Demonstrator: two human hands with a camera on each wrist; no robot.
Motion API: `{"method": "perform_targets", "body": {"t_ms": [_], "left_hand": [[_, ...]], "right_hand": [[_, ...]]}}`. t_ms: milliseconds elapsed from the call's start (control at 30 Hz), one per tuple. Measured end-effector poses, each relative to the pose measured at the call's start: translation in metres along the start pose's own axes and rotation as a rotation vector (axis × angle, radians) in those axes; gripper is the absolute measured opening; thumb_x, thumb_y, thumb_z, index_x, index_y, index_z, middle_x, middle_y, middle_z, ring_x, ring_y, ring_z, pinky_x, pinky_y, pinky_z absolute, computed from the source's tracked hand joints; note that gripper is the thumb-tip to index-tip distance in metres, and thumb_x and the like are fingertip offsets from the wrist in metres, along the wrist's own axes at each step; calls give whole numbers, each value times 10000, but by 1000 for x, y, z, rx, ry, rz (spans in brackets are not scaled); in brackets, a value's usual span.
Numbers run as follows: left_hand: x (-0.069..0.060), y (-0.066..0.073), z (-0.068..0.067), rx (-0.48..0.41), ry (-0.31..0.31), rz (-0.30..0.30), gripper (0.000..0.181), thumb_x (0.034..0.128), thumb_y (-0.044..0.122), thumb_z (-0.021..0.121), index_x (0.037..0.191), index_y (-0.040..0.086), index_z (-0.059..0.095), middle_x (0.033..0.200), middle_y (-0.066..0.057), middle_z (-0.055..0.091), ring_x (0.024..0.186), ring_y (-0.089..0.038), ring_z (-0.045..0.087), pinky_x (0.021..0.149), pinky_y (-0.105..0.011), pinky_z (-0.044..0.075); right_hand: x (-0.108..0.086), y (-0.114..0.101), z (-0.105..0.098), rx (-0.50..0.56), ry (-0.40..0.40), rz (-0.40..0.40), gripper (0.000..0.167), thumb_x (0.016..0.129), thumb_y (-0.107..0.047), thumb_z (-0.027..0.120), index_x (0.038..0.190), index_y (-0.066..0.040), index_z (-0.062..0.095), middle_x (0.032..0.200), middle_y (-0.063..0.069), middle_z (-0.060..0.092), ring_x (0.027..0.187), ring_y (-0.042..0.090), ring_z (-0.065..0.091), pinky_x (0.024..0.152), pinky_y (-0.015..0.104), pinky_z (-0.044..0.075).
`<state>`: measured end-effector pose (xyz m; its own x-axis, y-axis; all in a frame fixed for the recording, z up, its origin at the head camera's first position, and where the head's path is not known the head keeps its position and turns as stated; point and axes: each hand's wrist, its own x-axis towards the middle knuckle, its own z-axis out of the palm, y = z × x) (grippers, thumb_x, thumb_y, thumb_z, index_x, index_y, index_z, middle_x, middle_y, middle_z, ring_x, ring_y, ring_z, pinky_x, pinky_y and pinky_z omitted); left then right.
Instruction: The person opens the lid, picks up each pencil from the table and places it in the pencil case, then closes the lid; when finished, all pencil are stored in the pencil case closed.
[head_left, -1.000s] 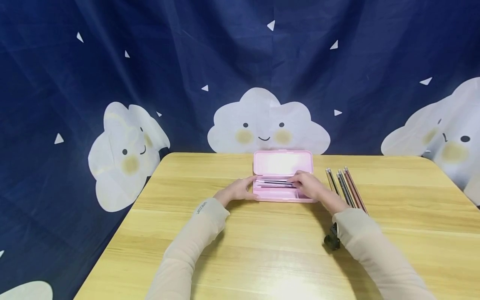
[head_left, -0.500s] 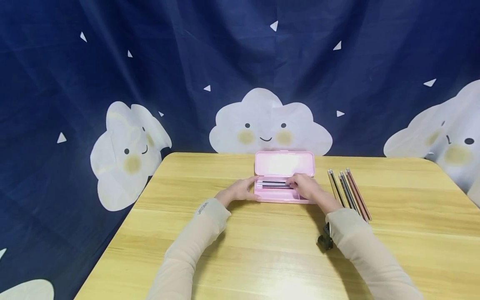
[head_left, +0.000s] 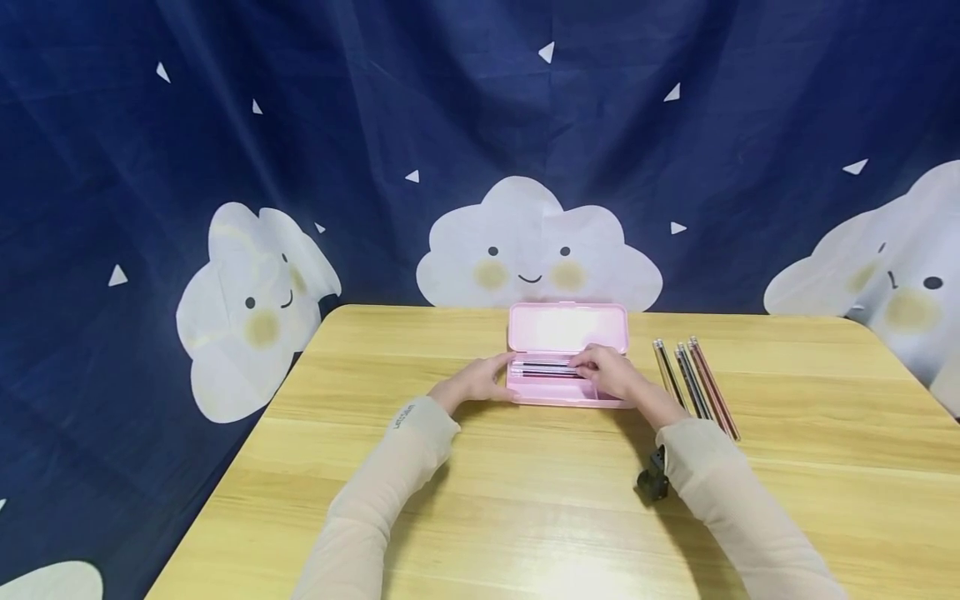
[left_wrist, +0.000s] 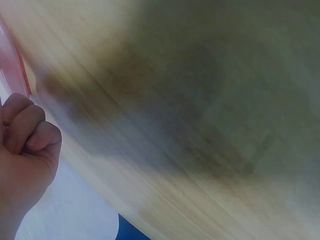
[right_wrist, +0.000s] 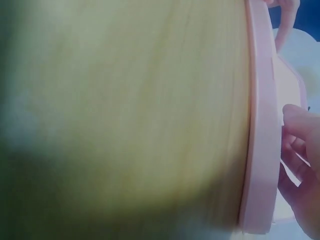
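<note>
A pink pencil case (head_left: 551, 402) lies with its lid (head_left: 567, 327) raised near the far edge of the table. Several dark pencils (head_left: 546, 368) with pale ends lie lengthwise in its back compartment. My left hand (head_left: 474, 381) holds the case's left end, thumb at the front corner and a finger at the back; its curled fingers show in the left wrist view. With curled fingers my right hand (head_left: 611, 371) reaches into the case and pinches at the right part of the pencils. In the right wrist view the case wall (right_wrist: 265, 125) hides those fingertips' contact.
Right of the case, several more pencils (head_left: 705, 383) lie side by side on the wooden table (head_left: 525, 500), slanting toward the front right. A black camera mount (head_left: 654, 477) hangs under the right sleeve (head_left: 720, 467). A dark blue cloud-print curtain (head_left: 360, 125) stands behind the table.
My right hand has shifted slightly left inside the case. The pencils there now lie closer together and flatter, with their pale ends at the left. My left hand keeps its hold.
</note>
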<state>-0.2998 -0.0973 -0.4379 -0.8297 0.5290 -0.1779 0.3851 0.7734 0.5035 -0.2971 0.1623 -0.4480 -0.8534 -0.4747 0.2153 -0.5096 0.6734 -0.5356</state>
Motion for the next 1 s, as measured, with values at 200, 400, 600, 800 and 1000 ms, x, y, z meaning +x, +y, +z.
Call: {"method": "perform_targets", "body": {"t_ms": [200,400,600,800,1000], "left_hand": [[0,-1,1,2,9,3,857,764,378,716,1443,119,262,1422,-139,365,1293,-263,354,1079,-356,265],[1,-2,2,11,5,12,855,766,379,713,1442,108,264,1403,-153,391,1253,-264,400,1069,-366,285],[2,-1,0,7,2,22,853,771,381,709,1444,113,257,1407,-156,383,1271,-270,382,1072,-362,281],[3,-1,0,13,9,16,832,768,373,713,1437,135,280,1395,-143,406,1254,-267,403,1062,-369,297],[2,-3,1,13,3,12,841,770,384,708,1440,122,272,1396,-145,403,1237,-260,416,1063,-373,295]], "right_hand": [[-4,-2,-7,94,32,-43,155,813,38,613,951,58,682,760,68,573,699,156,480,630,278,424],[-13,-5,-15,132,72,-50,170,815,28,615,972,69,668,799,89,600,743,183,526,685,300,462],[-27,-3,-26,149,127,-28,177,808,26,626,977,59,670,795,75,599,722,146,509,649,264,449],[-42,7,-37,150,147,-14,181,806,35,625,979,73,661,812,88,596,715,112,483,620,230,449],[-59,21,-44,119,170,-10,159,805,29,630,957,58,670,834,97,620,715,67,476,611,221,451]]}}
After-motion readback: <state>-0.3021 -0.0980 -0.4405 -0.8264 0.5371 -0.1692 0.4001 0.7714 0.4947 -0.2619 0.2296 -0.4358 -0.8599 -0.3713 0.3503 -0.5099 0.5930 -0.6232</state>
